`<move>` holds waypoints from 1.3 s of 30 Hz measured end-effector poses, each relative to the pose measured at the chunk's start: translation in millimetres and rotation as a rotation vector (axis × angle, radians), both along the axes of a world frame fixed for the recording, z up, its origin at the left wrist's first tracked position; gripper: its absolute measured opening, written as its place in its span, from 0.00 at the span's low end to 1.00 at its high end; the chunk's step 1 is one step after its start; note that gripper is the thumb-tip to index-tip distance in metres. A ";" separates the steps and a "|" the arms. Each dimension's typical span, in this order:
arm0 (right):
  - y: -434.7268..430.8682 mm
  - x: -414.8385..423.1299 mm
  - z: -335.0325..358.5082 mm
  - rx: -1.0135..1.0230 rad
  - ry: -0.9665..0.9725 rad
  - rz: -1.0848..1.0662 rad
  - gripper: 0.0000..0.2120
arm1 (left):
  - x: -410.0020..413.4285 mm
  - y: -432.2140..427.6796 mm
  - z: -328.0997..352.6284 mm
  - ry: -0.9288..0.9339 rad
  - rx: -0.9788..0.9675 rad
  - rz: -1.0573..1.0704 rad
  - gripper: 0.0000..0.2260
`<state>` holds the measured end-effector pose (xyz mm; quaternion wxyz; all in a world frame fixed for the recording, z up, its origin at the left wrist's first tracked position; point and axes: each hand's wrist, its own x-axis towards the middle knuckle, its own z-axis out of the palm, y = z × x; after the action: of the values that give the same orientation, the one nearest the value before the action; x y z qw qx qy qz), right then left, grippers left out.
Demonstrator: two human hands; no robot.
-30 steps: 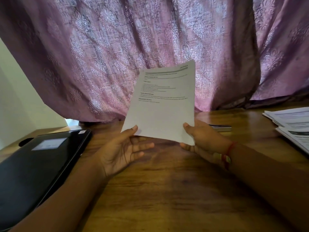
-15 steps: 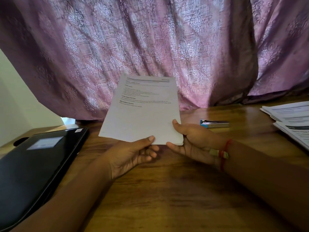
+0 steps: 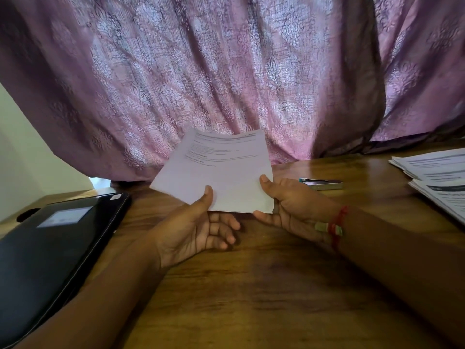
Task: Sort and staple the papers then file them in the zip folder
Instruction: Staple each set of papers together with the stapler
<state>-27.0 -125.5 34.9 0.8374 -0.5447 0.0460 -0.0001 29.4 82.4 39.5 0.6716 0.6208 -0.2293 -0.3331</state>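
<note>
step: squaring paper set (image 3: 221, 177) | left hand (image 3: 193, 230), right hand (image 3: 289, 210) fingers pinch its near edge above desk (image 3: 251, 285) | stapler (image 3: 323, 183) just right of papers | advice: align corners before stapling

Bare forearms; red thread band (image 3: 337, 229) on right wrist.

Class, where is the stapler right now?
The stapler lies on the wooden table, just beyond the right hand, left of the paper stacks.
</note>
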 end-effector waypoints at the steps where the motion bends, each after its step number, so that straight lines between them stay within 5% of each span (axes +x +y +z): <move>1: -1.0 -0.3 0.3 -0.003 -0.009 -0.003 0.17 | 0.5 0.5 0.4 0.021 0.009 -0.029 0.30; 17: -3.3 -0.9 -0.3 -0.048 -0.023 -0.017 0.17 | -2.3 2.6 3.7 0.018 0.010 -0.061 0.28; 39: 4.0 -2.6 -4.0 -0.065 -0.012 0.042 0.12 | -10.3 -4.8 -3.4 -0.099 0.052 0.115 0.09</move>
<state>-29.6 -121.5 30.9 0.8192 -0.5725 0.0295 0.0127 19.1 77.6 36.1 0.6609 0.6661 -0.2175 -0.2687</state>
